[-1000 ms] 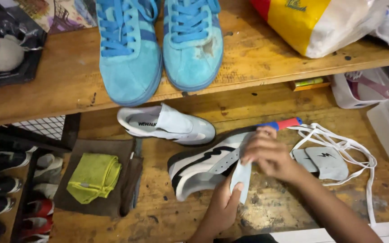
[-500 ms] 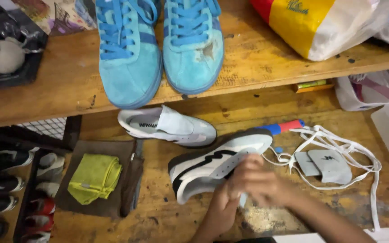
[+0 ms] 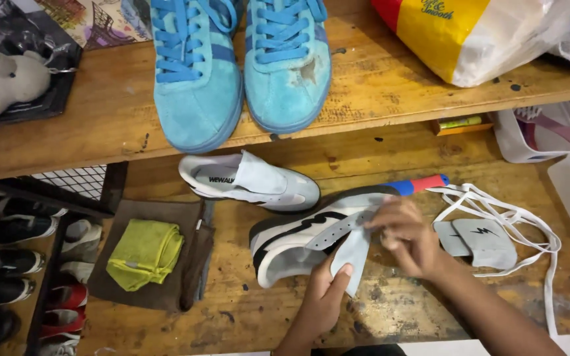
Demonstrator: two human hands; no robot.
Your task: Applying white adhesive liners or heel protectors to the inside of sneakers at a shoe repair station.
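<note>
Two hands are on one shoe [image 3: 291, 240], the white-and-black one lying on its side mid tabletop [image 3: 245, 310]. Going left to right: floor rack w/ dark shoes [image 3: 4, 264] at far left, cut off by the frame edge; then a yellow cloth [image 3: 145, 254] on a brown mat [image 3: 189, 270]; then the 2nd white shoe [image 3: 252, 181], lying apart, just above the one you're holding.

Your left hand [image 3: 328, 296] comes up from below, fingers pinched on the pale tongue [image 3: 353, 254] hanging out of the shoe. Your right hand [image 3: 407, 237] is curled tight at the shoe's throat, gripping the tongue's upper part or the eyelet strip; can't tell which, the fingers cover it. Looks like you're working the tongue w/ laces already out. Next move, I'd judge, needs the left hand to keep the tongue taut while the right frees or seats it; go slow, the seam is out of sight.

Right of your hands: grey insoles [image 3: 476, 240] flat on the wood, white laces [image 3: 516, 221] looped around them. A red-blue handle [image 3: 420, 184] pokes out behind the shoe; its working end is hidden, so tool type unclear. Above, on the shelf [image 3: 67, 132], blue sneakers [image 3: 242, 66] and a yellow bag [image 3: 470, 39], both cropped at top. Bins at far right are only partly in view.
</note>
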